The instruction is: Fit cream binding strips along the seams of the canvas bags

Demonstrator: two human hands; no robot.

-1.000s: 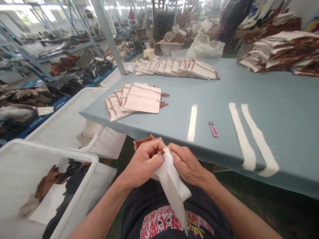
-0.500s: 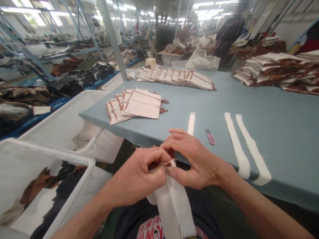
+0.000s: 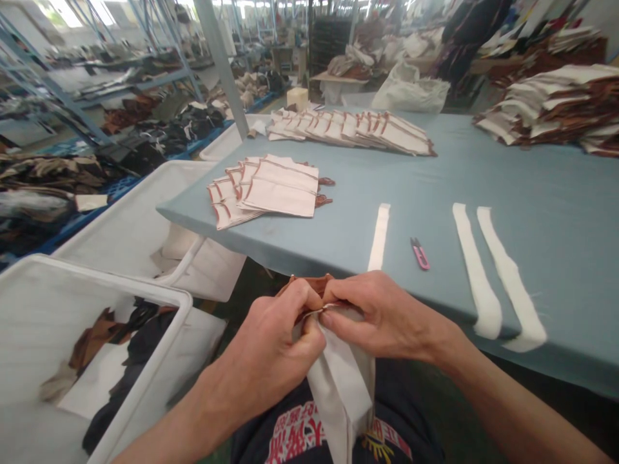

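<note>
Both hands pinch the upper edge of a cream and brown fabric piece that hangs down over my lap. My left hand is closed on the edge from the left, thumb on the near side. From the right, my right hand is closed on the same edge, its fingertips almost touching the left ones. Brown material shows behind the fingers; what lies under the fingertips is hidden. Past my hands, on the blue-covered table, lie a white strip and pink thread snips.
Two longer white strips hang over the table's front edge at right. Fanned cream pieces lie at the table's left, with another row behind. A brown and cream pile is far right. White bins with scraps stand at left.
My right hand's fingers, raised and spread before, have come down onto the fabric edge. More brown material shows behind the hands. The view has tilted down slightly.
</note>
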